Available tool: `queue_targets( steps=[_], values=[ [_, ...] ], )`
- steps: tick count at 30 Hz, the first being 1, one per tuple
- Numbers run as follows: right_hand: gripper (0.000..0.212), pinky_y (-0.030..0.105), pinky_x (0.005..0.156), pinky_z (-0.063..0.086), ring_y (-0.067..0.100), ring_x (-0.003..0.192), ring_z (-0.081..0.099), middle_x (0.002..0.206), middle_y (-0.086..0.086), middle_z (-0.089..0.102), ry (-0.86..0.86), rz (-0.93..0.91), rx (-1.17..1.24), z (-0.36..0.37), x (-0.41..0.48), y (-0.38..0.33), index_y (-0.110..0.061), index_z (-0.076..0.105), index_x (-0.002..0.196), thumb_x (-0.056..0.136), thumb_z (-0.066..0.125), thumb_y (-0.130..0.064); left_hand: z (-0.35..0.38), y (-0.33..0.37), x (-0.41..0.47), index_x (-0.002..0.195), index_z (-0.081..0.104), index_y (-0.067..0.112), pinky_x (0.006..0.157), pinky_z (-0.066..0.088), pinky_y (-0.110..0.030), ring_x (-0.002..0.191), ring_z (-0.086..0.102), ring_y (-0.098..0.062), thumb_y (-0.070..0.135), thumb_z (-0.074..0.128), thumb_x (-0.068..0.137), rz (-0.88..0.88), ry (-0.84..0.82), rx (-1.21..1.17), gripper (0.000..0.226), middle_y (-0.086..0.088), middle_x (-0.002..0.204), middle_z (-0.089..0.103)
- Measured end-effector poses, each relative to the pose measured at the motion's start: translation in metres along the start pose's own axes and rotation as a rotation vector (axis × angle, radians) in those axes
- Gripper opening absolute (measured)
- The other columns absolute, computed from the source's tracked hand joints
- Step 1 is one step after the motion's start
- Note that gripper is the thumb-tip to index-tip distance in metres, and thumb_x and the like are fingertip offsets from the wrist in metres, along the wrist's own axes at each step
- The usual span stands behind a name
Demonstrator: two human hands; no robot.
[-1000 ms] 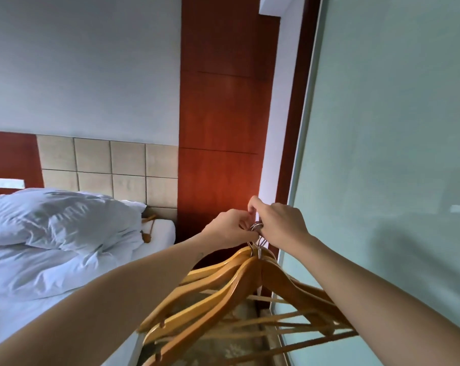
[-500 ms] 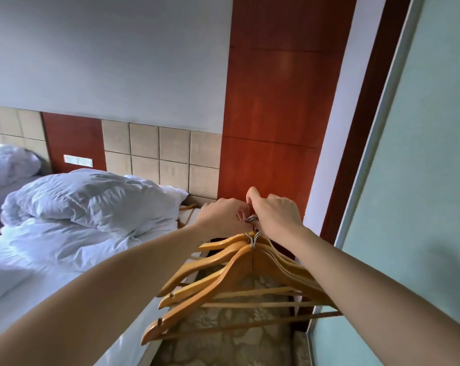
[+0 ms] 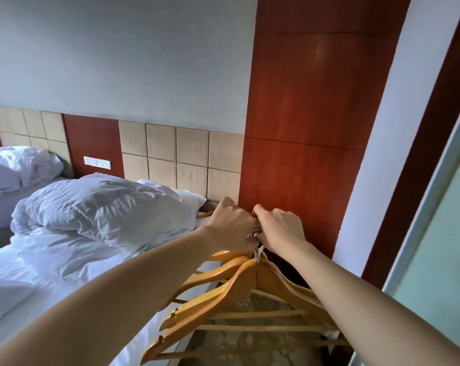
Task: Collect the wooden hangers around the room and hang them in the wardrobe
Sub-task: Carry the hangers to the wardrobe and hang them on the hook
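Wooden hangers [image 3: 239, 286] bunched by their hooks, beside the bed [image 3: 38, 281].

My left hand [image 3: 231, 225] and right hand [image 3: 279, 231] were both curled tight round the gathered metal hooks [image 3: 255, 233], and the bunch hung below them over the floor at the bed's edge. I judged them stiff and light singly, heavier together, and apt to swing and splay. The smooth wire could slip, so the hooks, pinched as one, were the place to hold. What looked like another hanger [image 3: 205, 213] lay by the pillow [image 3: 104, 204].
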State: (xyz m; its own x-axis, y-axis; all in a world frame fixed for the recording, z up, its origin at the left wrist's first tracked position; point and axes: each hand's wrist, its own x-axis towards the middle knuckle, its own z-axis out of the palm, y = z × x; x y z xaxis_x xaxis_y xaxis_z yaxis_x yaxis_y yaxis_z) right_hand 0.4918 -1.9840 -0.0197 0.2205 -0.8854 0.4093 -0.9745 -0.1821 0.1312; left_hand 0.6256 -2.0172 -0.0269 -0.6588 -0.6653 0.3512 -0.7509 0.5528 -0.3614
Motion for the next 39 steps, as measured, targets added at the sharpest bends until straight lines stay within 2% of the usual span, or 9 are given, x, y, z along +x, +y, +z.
queue_targets(
  steps=[7,10,14,19,23,26,30,34,39],
  values=[
    [0.033,0.037,0.074,0.049,0.029,0.101,0.063,0.107,0.004,0.068,-0.043,0.086,0.204,0.059,0.078,-0.015,-0.024,0.057,0.118,0.087,0.064,-0.032,0.055,-0.069,0.030,0.110,0.064,0.029,0.101,0.028,-0.044,0.097,0.062,-0.016,0.050,0.042,0.091,0.058,0.013,0.042,0.036,0.011,0.103,0.069],
    [0.027,0.036,0.075,0.050,0.027,0.100,0.063,0.106,0.002,0.068,-0.043,0.170,0.333,0.077,0.103,-0.011,-0.027,0.059,0.117,0.090,0.060,-0.028,0.072,-0.089,0.050,0.108,0.062,0.031,0.105,0.023,-0.046,0.102,0.062,-0.016,0.051,0.044,0.090,0.006,-0.008,0.019,0.032,0.013,0.105,0.069],
    [0.018,0.032,0.068,0.047,0.029,0.093,0.064,0.097,0.001,0.070,-0.024,0.280,0.448,0.094,0.131,-0.007,-0.030,0.066,0.107,0.091,0.057,-0.026,0.089,-0.108,0.075,0.105,0.062,0.035,0.108,0.019,-0.049,0.107,0.061,-0.016,0.047,0.049,0.088,-0.066,-0.022,-0.044,0.025,0.014,0.106,0.068],
    [0.016,0.029,0.064,0.042,0.029,0.090,0.065,0.094,0.002,0.072,0.063,0.369,0.521,0.120,0.160,-0.008,-0.032,0.070,0.097,0.087,0.061,-0.040,0.116,-0.127,0.092,0.100,0.065,0.034,0.107,0.020,-0.049,0.108,0.060,-0.016,0.049,0.054,0.084,-0.224,0.000,-0.182,0.025,0.013,0.106,0.068],
    [0.017,0.036,0.068,0.053,0.029,0.085,0.065,0.089,0.001,0.071,0.100,0.360,0.477,0.153,0.177,-0.003,-0.029,0.068,0.094,0.084,0.060,-0.041,0.147,-0.130,0.101,0.093,0.068,0.035,0.107,0.021,-0.052,0.104,0.059,-0.013,0.050,0.058,0.081,-0.359,0.058,-0.247,0.021,0.015,0.099,0.066],
    [0.019,0.034,0.066,0.051,0.027,0.082,0.062,0.083,-0.001,0.069,0.106,0.321,0.423,0.177,0.198,0.014,-0.029,0.067,0.090,0.083,0.059,-0.045,0.169,-0.130,0.119,0.082,0.067,0.038,0.108,0.021,-0.054,0.101,0.058,-0.012,0.048,0.063,0.078,-0.446,0.109,-0.290,0.011,0.016,0.086,0.060],
    [0.017,0.033,0.065,0.048,0.027,0.079,0.060,0.082,0.000,0.068,0.105,0.218,0.382,0.196,0.237,0.051,-0.033,0.068,0.088,0.082,0.056,-0.044,0.197,-0.136,0.160,0.085,0.069,0.038,0.110,0.015,-0.054,0.109,0.056,-0.009,0.050,0.064,0.075,-0.526,0.147,-0.370,0.017,0.018,0.103,0.066],
    [0.013,0.030,0.061,0.049,0.026,0.077,0.060,0.082,-0.001,0.064,0.068,0.164,0.342,0.210,0.279,0.092,-0.035,0.067,0.092,0.082,0.060,-0.040,0.217,-0.143,0.211,0.087,0.069,0.038,0.111,0.014,-0.052,0.110,0.054,-0.006,0.048,0.064,0.075,-0.510,0.181,-0.398,0.017,0.020,0.104,0.064],
    [0.014,0.029,0.059,0.052,0.021,0.074,0.060,0.085,-0.002,0.064,0.054,0.168,0.316,0.240,0.324,0.129,-0.037,0.067,0.097,0.083,0.065,-0.037,0.244,-0.161,0.273,0.093,0.068,0.036,0.113,0.016,-0.048,0.106,0.056,-0.005,0.047,0.061,0.078,-0.421,0.047,-0.455,0.020,0.017,0.104,0.064]
  ],
)
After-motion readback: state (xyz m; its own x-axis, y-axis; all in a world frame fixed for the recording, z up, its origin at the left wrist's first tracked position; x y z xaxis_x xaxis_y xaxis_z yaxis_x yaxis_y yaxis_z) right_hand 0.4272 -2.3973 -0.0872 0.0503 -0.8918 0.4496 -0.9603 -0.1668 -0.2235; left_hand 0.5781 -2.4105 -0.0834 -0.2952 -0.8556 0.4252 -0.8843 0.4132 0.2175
